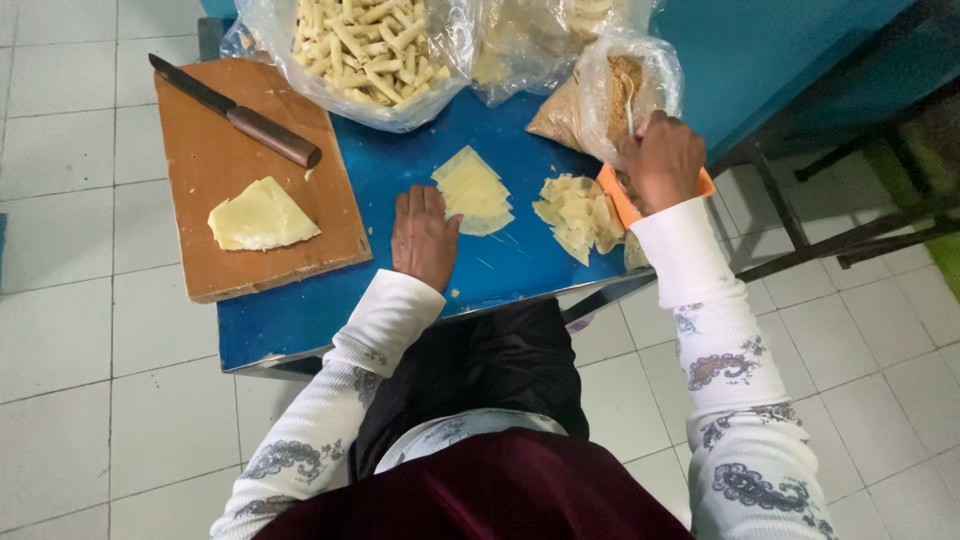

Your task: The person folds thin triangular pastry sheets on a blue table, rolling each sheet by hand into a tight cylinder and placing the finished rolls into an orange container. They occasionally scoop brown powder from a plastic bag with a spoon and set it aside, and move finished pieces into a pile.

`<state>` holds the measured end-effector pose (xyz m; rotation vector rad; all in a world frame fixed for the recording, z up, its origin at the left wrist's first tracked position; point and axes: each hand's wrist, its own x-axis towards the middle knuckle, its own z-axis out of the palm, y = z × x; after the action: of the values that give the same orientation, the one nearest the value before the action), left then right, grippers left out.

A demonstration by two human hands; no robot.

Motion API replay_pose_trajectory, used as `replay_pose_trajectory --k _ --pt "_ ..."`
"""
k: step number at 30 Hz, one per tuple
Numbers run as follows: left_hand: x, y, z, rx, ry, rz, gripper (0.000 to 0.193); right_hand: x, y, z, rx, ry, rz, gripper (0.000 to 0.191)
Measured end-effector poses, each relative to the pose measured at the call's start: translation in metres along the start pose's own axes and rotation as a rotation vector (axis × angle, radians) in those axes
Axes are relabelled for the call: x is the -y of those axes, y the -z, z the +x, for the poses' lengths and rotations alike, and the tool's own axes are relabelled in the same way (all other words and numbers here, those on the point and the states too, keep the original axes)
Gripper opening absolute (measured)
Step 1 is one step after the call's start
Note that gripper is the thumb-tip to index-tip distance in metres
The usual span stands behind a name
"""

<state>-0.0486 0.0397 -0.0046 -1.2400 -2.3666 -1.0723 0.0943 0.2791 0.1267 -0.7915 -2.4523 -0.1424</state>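
Wrappers lie on blue table, tiled floor.

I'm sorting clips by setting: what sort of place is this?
Probably a home or small food-prep spot: a blue table on white tiled floor holds a cutting board with a knife and a bag of rolled pastries.

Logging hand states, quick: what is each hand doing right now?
Left hand: open, flat on the blue table.
Right hand: closed at the filling bag; grip unclear.
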Motion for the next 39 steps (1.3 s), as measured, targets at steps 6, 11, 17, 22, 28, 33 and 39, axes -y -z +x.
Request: replay_pose_trajectory --k 6,11,17,22,28,33,39 --pt "0.003 -0.001 0.0 0.011 -0.04 0.082 0.024 -0.007 0.002 -0.002 -0.084 -0.017 -0.049 0.013" --pt "0.002 -0.004 -0.001 -0.016 -0.052 0.059 0.024 -0.032 0.012 -0.028 -0.152 0.077 0.009 0.003" --pt "0.001 -0.006 -0.003 0.018 -0.055 -0.074 0.019 -0.042 -0.001 -0.056 -0.136 0.116 0.095 0.002" --pt "0.002 -0.004 0.0 0.028 -0.012 -0.183 0.018 -0.044 -0.006 -0.053 0.029 -0.095 0.34 0.008" --pt "0.003 -0.003 0.002 0.004 0.091 -0.289 0.022 -0.055 -0.001 -0.049 0.146 -0.429 0.735 0.018" --pt "0.002 -0.004 0.003 -0.027 0.092 -0.379 0.033 -0.065 0.001 -0.05 0.028 -0.324 0.785 0.015" --pt "0.002 -0.006 0.003 -0.016 0.173 -0.464 0.038 -0.059 0.001 -0.062 0.163 -0.371 0.955 0.016"
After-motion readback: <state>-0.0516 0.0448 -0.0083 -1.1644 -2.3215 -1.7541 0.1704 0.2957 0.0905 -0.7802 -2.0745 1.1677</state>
